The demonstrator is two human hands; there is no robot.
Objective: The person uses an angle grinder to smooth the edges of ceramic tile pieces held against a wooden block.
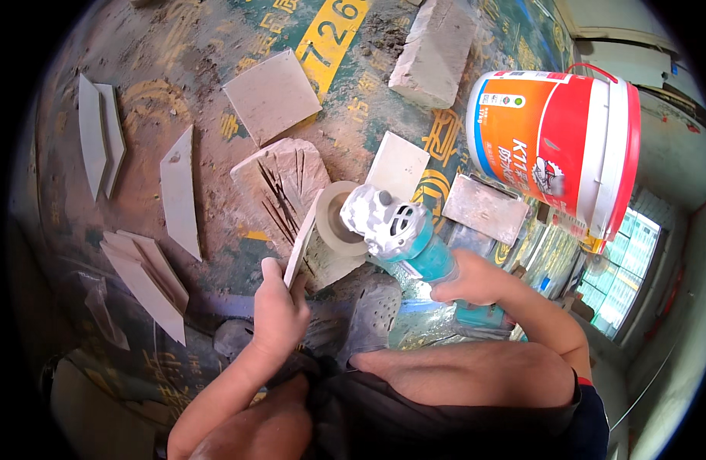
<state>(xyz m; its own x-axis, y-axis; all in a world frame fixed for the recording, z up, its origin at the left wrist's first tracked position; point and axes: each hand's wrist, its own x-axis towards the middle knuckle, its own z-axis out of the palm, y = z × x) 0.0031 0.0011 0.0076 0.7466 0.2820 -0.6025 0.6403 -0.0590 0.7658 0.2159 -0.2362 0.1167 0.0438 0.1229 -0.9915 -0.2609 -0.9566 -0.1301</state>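
Note:
My left hand (280, 314) is closed round the lower end of a pale tile piece (301, 244), which it holds up on edge. In my right hand (472, 277) is an angle grinder (399, 234) with a teal body and a grey-and-white patterned head. Its round disc (341, 222) is close against the tile's right side; whether they touch I cannot tell. Beneath them lies a dusty block (272, 180) scored with several dark cuts. A square tile (272, 97) lies beyond the block, and a smaller tile piece (399, 165) lies beyond the grinder's head.
Several cut tile strips lie at the left, among them a pointed strip (182, 192) and a stacked group (146, 284). A thick block (436, 54) lies at the far side. At the right are a large orange-and-red bucket (556, 138) and a dusty rectangular piece (485, 207).

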